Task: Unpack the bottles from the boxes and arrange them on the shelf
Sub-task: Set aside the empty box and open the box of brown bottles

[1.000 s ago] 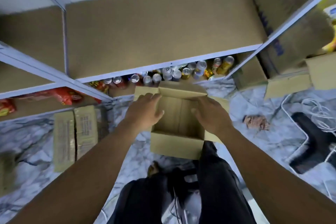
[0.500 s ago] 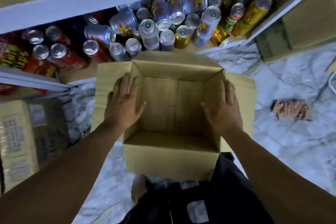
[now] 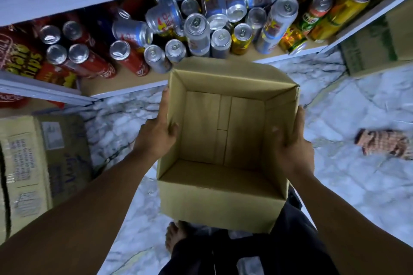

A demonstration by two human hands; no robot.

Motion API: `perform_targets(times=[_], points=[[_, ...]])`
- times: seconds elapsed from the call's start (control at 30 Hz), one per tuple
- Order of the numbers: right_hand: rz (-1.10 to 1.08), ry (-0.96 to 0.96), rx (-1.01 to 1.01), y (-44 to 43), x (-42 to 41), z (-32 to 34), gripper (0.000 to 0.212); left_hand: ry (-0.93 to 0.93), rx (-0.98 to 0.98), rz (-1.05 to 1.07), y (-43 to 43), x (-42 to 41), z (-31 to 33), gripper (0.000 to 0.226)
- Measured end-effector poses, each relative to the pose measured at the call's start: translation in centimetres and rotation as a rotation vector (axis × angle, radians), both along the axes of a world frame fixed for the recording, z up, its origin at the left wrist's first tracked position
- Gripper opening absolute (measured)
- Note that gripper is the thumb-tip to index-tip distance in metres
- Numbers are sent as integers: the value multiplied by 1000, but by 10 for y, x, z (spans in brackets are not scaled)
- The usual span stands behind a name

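Fingers (image 3: 165,105) of the left hand (image 3: 156,138) lie flat along the outer face of the left wall of an open-topped brown cardboard box (image 3: 219,205). The thumb hooks over the rim onto the inner face. The right hand (image 3: 292,149) takes the matching grip on the right wall, thumb inside and fingers wrapped round the outside. The box is clamped between both hands and held in front of the person's body, above a bare foot (image 3: 175,236) and dark trousers (image 3: 279,257). Its interior shows only bare cardboard panels with a centre seam.

The far rim of the box sits near the front edge of a white-framed shelf with a brown board (image 3: 125,83). The shelf carries the following drinks:
- Red cans (image 3: 89,60) stand upright at the left.
- Silver-and-blue cans (image 3: 196,33) fill the middle, some upright and several tipped on their sides.
- Tall yellow cans (image 3: 344,9) and a green can (image 3: 312,15) lean at the right.

Red snack packets (image 3: 17,56) lie at the far left of the shelving. A closed printed cardboard carton (image 3: 33,163) rests on the white marble-patterned floor (image 3: 346,107) to the left of the box. A patterned cloth bundle (image 3: 384,144) lies on the floor to the right, well apart from the box.
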State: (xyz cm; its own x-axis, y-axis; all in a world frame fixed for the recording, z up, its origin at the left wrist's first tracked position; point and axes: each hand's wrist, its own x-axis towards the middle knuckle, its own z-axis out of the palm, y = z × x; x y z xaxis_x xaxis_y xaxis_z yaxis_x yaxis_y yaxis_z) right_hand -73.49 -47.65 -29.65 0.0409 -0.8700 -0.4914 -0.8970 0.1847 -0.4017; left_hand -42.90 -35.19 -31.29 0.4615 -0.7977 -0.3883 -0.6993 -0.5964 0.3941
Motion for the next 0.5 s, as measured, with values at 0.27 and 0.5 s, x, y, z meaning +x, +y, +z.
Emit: perform_targets(times=[0.27, 0.5], points=[[121, 8, 15, 0, 16, 22, 69, 68, -19, 72, 31, 4, 13, 94], [233, -31, -49, 23, 53, 62, 70, 105, -57, 225, 89, 24, 61, 91]])
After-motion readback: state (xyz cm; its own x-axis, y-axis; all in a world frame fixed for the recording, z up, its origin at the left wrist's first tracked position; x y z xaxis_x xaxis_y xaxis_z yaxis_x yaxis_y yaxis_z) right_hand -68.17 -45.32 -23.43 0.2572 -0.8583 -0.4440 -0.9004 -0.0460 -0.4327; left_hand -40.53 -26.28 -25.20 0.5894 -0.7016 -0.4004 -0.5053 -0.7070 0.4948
